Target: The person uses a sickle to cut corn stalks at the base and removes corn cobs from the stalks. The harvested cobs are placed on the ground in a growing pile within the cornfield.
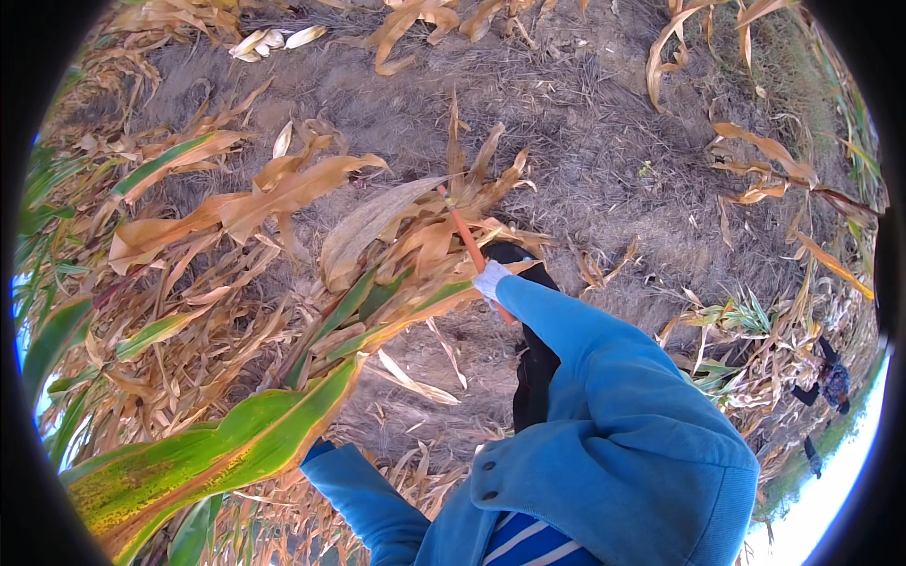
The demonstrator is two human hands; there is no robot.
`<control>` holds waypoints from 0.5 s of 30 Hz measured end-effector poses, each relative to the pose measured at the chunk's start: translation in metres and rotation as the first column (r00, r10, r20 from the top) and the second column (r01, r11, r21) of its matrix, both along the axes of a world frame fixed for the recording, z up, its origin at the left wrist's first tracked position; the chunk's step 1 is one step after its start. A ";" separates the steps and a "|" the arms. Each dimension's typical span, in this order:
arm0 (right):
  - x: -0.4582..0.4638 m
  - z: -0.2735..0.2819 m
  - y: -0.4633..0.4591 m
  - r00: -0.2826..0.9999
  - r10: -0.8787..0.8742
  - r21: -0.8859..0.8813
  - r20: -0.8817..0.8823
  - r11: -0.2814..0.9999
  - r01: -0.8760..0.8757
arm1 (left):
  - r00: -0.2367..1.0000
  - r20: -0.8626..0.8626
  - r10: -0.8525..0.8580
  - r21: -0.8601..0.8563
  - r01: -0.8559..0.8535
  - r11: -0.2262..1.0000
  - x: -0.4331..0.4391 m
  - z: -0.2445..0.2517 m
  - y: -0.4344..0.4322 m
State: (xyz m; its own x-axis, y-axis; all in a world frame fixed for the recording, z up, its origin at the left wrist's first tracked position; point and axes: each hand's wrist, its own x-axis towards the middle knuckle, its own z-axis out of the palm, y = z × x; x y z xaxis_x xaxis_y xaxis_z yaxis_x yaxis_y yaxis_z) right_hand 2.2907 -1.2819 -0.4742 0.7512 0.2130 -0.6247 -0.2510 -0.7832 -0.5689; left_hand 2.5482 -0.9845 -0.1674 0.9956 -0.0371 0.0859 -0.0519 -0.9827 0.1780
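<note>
My right hand (pixel 492 280), in a white glove with a blue sleeve, is closed round the orange handle (pixel 466 237) of a tool. The tool's far end lies among dry leaves, and its working head is hidden. Just beyond and left of this hand is a bundle of corn stalks (pixel 354 311) with brown and green leaves. My left hand does not show: its blue sleeve ends at the lower left behind a large green and yellow corn leaf (pixel 262 431).
Dry corn leaves (pixel 233 212) cover the ground on the left. Cut stalks and leaves (pixel 750 325) lie at the right. Two other people are far off at the right rim, one in patterned clothing (pixel 835 382). Pale husks (pixel 262 42) lie at the top left.
</note>
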 end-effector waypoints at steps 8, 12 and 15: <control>0.054 -0.065 0.012 0.973 0.220 -0.077 -0.061 0.971 -0.225 | 0.991 -0.019 0.135 -0.269 -0.135 0.954 -0.018 -0.004 0.025; 0.001 -0.013 -0.024 0.988 0.059 0.067 0.143 0.995 -0.069 | 0.973 -0.054 0.226 -0.416 -0.228 0.880 -0.035 0.001 0.041; -0.056 0.069 -0.046 0.294 -0.578 0.202 -0.761 0.219 0.955 | 0.954 -0.078 0.289 -0.530 -0.285 0.799 -0.040 0.010 0.053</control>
